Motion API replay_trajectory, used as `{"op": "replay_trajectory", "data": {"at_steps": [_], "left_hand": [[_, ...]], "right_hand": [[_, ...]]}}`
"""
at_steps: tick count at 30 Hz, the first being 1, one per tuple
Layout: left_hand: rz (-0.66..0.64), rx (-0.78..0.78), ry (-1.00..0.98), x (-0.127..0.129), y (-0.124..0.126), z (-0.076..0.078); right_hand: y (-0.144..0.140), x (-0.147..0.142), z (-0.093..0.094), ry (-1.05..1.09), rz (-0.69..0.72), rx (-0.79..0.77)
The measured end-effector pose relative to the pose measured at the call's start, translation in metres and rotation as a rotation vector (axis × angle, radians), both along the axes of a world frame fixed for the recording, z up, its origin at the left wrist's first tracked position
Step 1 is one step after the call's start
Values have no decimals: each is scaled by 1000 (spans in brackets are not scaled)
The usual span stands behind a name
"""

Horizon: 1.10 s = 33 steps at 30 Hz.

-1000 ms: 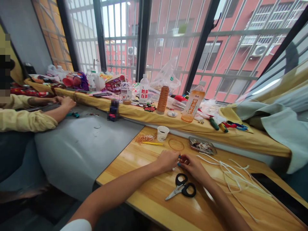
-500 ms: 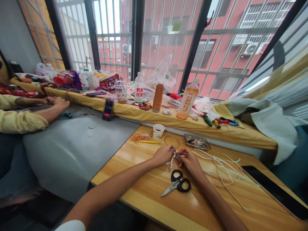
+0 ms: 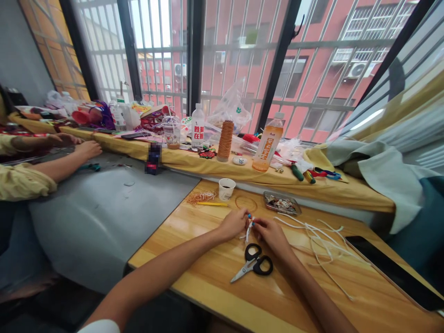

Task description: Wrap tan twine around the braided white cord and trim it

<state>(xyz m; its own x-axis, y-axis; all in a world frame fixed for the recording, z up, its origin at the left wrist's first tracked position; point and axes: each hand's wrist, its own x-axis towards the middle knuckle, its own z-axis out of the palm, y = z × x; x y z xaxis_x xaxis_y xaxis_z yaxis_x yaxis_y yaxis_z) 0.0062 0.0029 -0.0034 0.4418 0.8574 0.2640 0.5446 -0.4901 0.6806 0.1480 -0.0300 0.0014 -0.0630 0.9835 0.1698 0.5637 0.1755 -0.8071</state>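
A short bundle of white cord (image 3: 248, 232) is pinched between my two hands above the wooden table. My left hand (image 3: 234, 224) is closed on its left side, thumb and forefinger together. From the right, my right hand (image 3: 273, 234) grips the same cord with its fingertips. Blue spots show at the fingertips of both hands; I cannot tell whether they are nails or beads. A bit of orange thread seems to cross the cord there. Just below the hands lie black-handled scissors (image 3: 252, 264), blades parted slightly and pointing to the lower left.
Loose white cords (image 3: 321, 247) and a phone (image 3: 391, 270) lie to the right. Behind my hands are a paper cup (image 3: 226, 189), a yellow tool (image 3: 212, 204) and a clear tray (image 3: 296, 209). The sill holds a thread spool (image 3: 225, 141) and bottles. Another person's hands (image 3: 88, 150) are at far left.
My right hand's fingers have shifted slightly on the cord and lie flatter. At the left, the other person's hands have moved apart. The whole view has shifted a little.
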Motion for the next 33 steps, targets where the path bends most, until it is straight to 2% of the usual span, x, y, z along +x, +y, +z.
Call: {"op": "replay_trajectory", "data": {"at_steps": [4,7,9,13,18,23,33], "left_hand": [[-16,274,312,-7,-9,8],[-58,363,419,-10,-13,13],[-57,361,428,-11,-12,14],[-60,342,384,-9,-8,9],[-55,273,338,-5,-4,3],[-65,212,271,-3,-1,2],[-122,192,151,-1,-2,2]], "right_hand": [[-5,0,8,-215,4,126],[-7,3,11,-328,47,176],[-8,3,12,-416,59,218],[-11,2,13,-599,-9,363],[-6,-1,11,-734,-80,321],[-2,0,8,-791,-125,316],[1,-1,4,-786,-168,378]]}}
